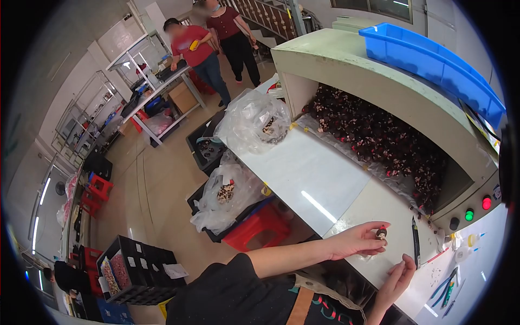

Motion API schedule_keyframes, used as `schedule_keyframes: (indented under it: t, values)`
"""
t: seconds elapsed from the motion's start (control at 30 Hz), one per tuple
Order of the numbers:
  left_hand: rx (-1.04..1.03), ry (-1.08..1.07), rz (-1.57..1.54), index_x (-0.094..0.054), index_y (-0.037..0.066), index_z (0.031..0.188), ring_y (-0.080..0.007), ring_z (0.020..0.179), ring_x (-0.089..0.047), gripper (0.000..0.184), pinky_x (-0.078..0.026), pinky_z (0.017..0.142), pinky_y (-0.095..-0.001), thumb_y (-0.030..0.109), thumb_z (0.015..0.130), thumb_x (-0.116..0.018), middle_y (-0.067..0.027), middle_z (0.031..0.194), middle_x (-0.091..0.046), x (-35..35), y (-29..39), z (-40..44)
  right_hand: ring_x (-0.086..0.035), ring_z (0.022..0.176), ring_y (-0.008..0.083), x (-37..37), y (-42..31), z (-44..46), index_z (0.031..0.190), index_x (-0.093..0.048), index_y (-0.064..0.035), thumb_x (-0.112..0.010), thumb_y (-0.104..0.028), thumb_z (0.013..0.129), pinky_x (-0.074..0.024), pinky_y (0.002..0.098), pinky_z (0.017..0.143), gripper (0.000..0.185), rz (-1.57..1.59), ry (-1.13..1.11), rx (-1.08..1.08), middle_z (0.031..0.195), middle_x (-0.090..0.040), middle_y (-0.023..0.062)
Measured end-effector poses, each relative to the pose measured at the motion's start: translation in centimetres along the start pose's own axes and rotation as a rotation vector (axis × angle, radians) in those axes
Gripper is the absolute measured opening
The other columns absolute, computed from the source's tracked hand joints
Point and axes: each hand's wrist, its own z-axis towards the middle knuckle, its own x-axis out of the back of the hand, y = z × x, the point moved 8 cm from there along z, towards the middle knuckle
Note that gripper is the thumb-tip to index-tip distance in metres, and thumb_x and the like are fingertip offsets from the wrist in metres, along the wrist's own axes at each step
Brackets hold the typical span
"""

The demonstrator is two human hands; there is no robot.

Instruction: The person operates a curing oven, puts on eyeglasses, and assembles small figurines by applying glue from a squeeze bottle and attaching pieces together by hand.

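Note:
My left hand point(357, 241) is closed in a pinch around a small doll-head figurine point(381, 234) with dark hair, a pale face and a bit of red on top. It is over the white worktop point(325, 179). Lower down, at the bench's front edge, is my right hand point(398, 279), its fingers loosely bent and apart, with nothing visible in them. Close by lies a slim black craft knife point(416, 244). Behind it, a cabinet opening holds a large heap of similar small dark-haired pieces point(368, 135).
Pliers point(444, 283) and other hand tools lie at right, near red and green buttons point(469, 215). A blue bin point(433, 65) tops the cabinet point(336, 65). Plastic bags of pieces point(254, 122), a red stool point(257, 233) and black crates point(141, 268) stand leftward. Two people are behind.

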Motion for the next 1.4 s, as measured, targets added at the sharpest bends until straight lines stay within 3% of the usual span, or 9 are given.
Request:
schedule_keyframes:
  t: [0.13,0.23,0.67,0.87,1.07,1.4]
  values:
    - [0.003,0.021,0.014,-0.031,0.015,0.143,-0.0079,0.093,-0.057,0.063,-0.049,0.081,-0.0204,0.022,0.091,-0.064,0.0001,0.105,-0.055,-0.2,0.3,-0.1,-0.036,0.067,0.0051,0.0,0.2,0.1,0.114,-0.051,0.0017,-0.041,-0.011,0.099,-0.0319,0.0191,0.062,0.021,0.007,0.021,0.020,0.079,-0.042,-0.0012]
    - [0.013,0.019,0.040,-0.032,0.015,0.143,-0.0077,0.093,-0.057,0.063,-0.048,0.079,-0.0201,0.023,0.091,-0.065,0.0012,0.103,-0.054,-0.3,0.1,-0.2,-0.037,0.067,0.0052,0.0,0.5,0.2,0.114,-0.050,0.0016,-0.041,-0.010,0.099,-0.0319,0.0190,0.062,0.022,0.029,0.016,0.028,0.079,-0.042,-0.0012]
    - [-0.038,-0.031,0.033,-0.031,0.012,0.144,-0.0084,0.098,-0.056,0.065,-0.047,0.085,-0.0204,0.021,0.089,-0.067,0.0004,0.109,-0.054,-0.3,-0.2,-0.2,-0.043,0.078,0.0083,-0.2,0.2,0.2,0.118,-0.049,0.0010,-0.042,-0.009,0.098,-0.0359,0.0203,0.073,0.024,0.068,0.003,0.017,0.085,-0.046,0.0013]
    - [-0.031,-0.047,-0.012,-0.030,0.013,0.145,-0.0087,0.099,-0.056,0.060,-0.047,0.089,-0.0224,0.025,0.094,-0.060,-0.0005,0.112,-0.054,-0.1,-0.6,0.0,-0.046,0.083,0.0093,-0.2,0.4,0.2,0.118,-0.049,0.0007,-0.043,-0.007,0.097,-0.0374,0.0216,0.077,0.023,0.054,0.008,-0.006,0.090,-0.049,0.0026]
    - [-0.001,0.000,-0.029,-0.036,0.014,0.140,-0.0078,0.096,-0.058,0.049,-0.048,0.086,-0.0216,0.035,0.098,-0.051,0.0005,0.110,-0.055,0.2,-0.6,-0.2,-0.047,0.081,0.0093,-0.4,0.7,0.1,0.114,-0.052,0.0002,-0.047,-0.008,0.097,-0.0393,0.0216,0.073,0.020,0.065,0.016,-0.018,0.093,-0.051,0.0033]
    - [0.000,0.019,0.020,-0.044,0.012,0.128,-0.0089,0.091,-0.061,0.043,-0.049,0.076,-0.0215,0.038,0.095,-0.055,0.0001,0.103,-0.057,0.6,-1.2,0.2,-0.044,0.070,0.0066,-0.6,1.8,-0.1,0.095,-0.052,-0.0014,-0.050,-0.007,0.096,-0.0365,0.0197,0.064,0.006,0.055,-0.091,-0.011,0.081,-0.048,0.0005]
